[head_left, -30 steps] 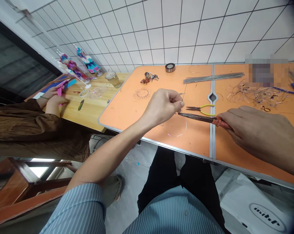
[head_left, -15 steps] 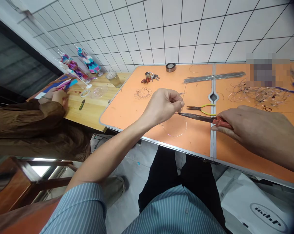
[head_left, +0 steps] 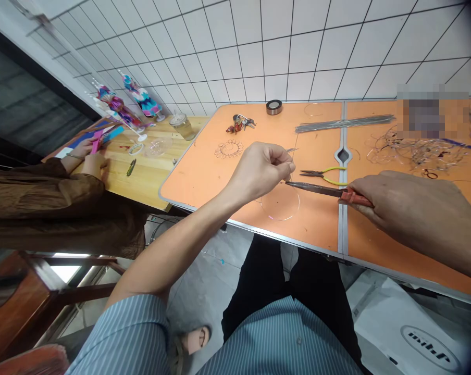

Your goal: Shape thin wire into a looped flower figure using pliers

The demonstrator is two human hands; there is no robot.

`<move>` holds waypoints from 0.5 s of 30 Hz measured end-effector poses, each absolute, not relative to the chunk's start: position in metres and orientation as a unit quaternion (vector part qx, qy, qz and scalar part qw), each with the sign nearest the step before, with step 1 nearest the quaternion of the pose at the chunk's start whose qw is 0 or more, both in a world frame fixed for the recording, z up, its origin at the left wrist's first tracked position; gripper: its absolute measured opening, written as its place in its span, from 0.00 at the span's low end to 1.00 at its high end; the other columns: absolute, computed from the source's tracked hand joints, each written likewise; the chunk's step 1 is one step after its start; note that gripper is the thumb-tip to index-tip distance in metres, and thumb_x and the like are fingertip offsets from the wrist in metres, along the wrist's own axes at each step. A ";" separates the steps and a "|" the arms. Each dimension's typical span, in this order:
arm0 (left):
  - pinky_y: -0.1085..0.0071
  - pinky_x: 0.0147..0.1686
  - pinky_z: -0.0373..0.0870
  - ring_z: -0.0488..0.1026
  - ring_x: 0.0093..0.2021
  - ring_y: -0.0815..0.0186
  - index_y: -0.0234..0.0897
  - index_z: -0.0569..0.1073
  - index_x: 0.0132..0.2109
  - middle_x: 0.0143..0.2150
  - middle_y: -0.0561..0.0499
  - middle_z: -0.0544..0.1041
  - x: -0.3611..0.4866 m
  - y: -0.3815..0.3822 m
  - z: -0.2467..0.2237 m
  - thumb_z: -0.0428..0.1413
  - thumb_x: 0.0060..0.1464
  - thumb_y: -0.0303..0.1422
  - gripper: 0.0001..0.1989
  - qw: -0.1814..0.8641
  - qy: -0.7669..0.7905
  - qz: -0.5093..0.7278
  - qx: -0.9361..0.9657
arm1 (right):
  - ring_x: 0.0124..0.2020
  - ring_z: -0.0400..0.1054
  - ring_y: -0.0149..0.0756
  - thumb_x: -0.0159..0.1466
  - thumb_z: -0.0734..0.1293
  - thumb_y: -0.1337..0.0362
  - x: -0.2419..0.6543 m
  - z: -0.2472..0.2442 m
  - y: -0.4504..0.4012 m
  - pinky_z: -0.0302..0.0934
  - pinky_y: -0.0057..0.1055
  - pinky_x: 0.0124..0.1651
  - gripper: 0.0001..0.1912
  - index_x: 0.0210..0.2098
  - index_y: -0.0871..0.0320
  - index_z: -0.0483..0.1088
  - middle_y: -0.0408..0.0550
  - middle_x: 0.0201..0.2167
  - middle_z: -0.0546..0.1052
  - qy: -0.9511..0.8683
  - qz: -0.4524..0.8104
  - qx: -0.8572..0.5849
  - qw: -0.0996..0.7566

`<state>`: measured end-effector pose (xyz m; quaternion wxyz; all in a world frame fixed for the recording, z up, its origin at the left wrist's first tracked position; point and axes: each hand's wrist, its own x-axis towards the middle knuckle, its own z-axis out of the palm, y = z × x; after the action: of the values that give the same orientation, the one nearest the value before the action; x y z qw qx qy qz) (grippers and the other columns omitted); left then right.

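Note:
My left hand (head_left: 267, 165) pinches a thin wire between thumb and fingertips above the orange table. Part of that wire, a large thin loop (head_left: 299, 204), hangs or lies below the fingers; which of the two I cannot tell. Red-handled long-nose pliers (head_left: 317, 188) are gripped in my right hand (head_left: 407, 205), their tips at the wire just under my left fingertips. Whether the jaws are closed on the wire is too small to see. Behind the pliers lie smaller yellow-handled pliers (head_left: 311, 173). A wire ring bent into petals (head_left: 228, 149) rests left of my left hand.
Farther back are a tape roll (head_left: 273, 107), a bundle of straight wires (head_left: 345, 123) and keys (head_left: 240, 124). Tangled wire (head_left: 415, 151) lies at right. On the wooden table at left stand a cup (head_left: 182, 126) and dressed figures; a co-worker's hands hold a pink strip (head_left: 96, 141).
My hands and the pliers have hardly moved. At left the co-worker's hands have shifted and the pink strip is now raised. A sandalled foot now shows on the floor.

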<state>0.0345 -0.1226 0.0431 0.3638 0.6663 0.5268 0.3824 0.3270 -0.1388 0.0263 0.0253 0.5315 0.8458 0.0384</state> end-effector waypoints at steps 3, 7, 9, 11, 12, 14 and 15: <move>0.70 0.28 0.67 0.73 0.27 0.68 0.36 0.81 0.30 0.29 0.47 0.83 0.034 -0.123 0.043 0.63 0.57 0.29 0.06 0.366 0.524 0.383 0.667 | 0.34 0.73 0.49 0.79 0.51 0.43 0.324 0.029 -0.139 0.51 0.37 0.29 0.30 0.35 0.51 0.75 0.53 0.33 0.80 0.843 0.037 0.535 0.040; 0.70 0.27 0.66 0.72 0.27 0.68 0.36 0.81 0.31 0.29 0.47 0.83 0.034 -0.124 0.043 0.63 0.57 0.29 0.06 0.368 0.524 0.386 0.664 | 0.33 0.72 0.47 0.80 0.53 0.45 0.320 0.030 -0.140 0.50 0.38 0.29 0.28 0.36 0.51 0.75 0.52 0.35 0.82 0.830 0.032 0.553 0.070; 0.70 0.27 0.66 0.72 0.27 0.69 0.36 0.81 0.31 0.29 0.47 0.83 0.034 -0.124 0.043 0.63 0.57 0.29 0.06 0.371 0.524 0.386 0.663 | 0.32 0.72 0.48 0.80 0.53 0.45 0.320 0.029 -0.141 0.50 0.38 0.29 0.28 0.36 0.50 0.76 0.51 0.35 0.83 0.829 0.033 0.554 0.069; 0.70 0.27 0.66 0.72 0.26 0.69 0.36 0.81 0.31 0.29 0.47 0.83 0.035 -0.125 0.043 0.63 0.57 0.29 0.06 0.374 0.523 0.384 0.663 | 0.33 0.73 0.49 0.79 0.52 0.44 0.322 0.027 -0.141 0.49 0.37 0.29 0.29 0.36 0.50 0.76 0.51 0.35 0.82 0.837 0.033 0.545 0.049; 0.71 0.27 0.66 0.71 0.26 0.69 0.36 0.81 0.31 0.29 0.48 0.83 0.035 -0.125 0.043 0.63 0.56 0.29 0.06 0.375 0.522 0.385 0.663 | 0.33 0.74 0.49 0.79 0.52 0.44 0.324 0.026 -0.142 0.48 0.37 0.28 0.29 0.36 0.51 0.76 0.52 0.35 0.82 0.842 0.039 0.537 0.032; 0.71 0.26 0.66 0.71 0.26 0.69 0.36 0.81 0.31 0.29 0.48 0.83 0.034 -0.126 0.043 0.63 0.56 0.29 0.06 0.378 0.518 0.391 0.660 | 0.36 0.75 0.50 0.79 0.50 0.44 0.328 0.024 -0.142 0.47 0.36 0.27 0.32 0.36 0.51 0.77 0.53 0.34 0.81 0.855 0.061 0.515 -0.011; 0.71 0.26 0.66 0.71 0.26 0.69 0.36 0.81 0.31 0.29 0.48 0.83 0.034 -0.126 0.043 0.64 0.57 0.29 0.06 0.380 0.516 0.397 0.658 | 0.37 0.75 0.51 0.80 0.48 0.44 0.330 0.024 -0.142 0.46 0.36 0.27 0.33 0.37 0.51 0.77 0.54 0.34 0.81 0.860 0.073 0.503 -0.030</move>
<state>0.0337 -0.1257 0.0426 0.3795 0.6578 0.5157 0.3966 0.3296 -0.1423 0.0238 -0.0304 0.5034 0.8604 0.0728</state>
